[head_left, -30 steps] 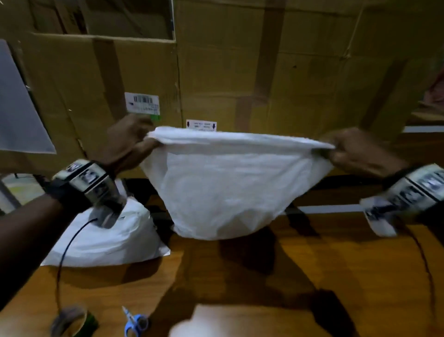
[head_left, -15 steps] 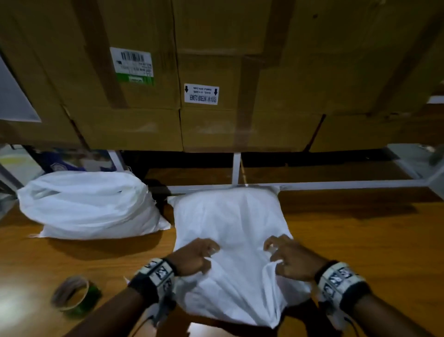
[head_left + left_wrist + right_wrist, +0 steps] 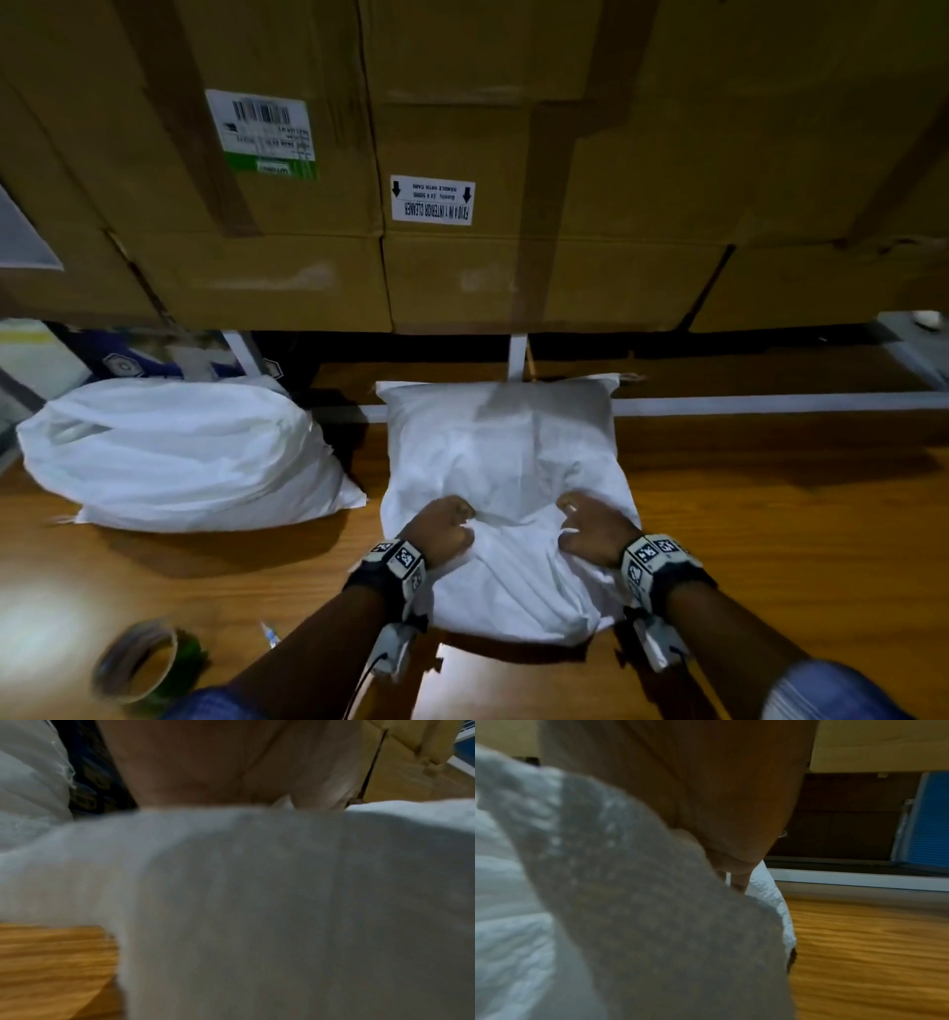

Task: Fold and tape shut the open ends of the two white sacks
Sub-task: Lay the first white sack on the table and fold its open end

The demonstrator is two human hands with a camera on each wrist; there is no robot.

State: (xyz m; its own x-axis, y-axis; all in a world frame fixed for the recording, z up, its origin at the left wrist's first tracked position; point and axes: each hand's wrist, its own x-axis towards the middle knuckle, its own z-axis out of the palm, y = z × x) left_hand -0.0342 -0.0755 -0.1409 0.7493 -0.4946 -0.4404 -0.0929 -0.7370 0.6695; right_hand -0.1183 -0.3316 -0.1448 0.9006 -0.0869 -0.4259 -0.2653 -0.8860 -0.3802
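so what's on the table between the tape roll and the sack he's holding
In the head view, the left forearm and a small blurred blue-tipped item; otherwise bare wood.

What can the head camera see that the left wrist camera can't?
Only the head view shows the tape roll, the right hand and the labelled cardboard boxes. Only the left wrist view shows the left hand from underneath, close up and blurry. Both show the near sack that the left hand grips, the second sack off to the left, and the wooden table.
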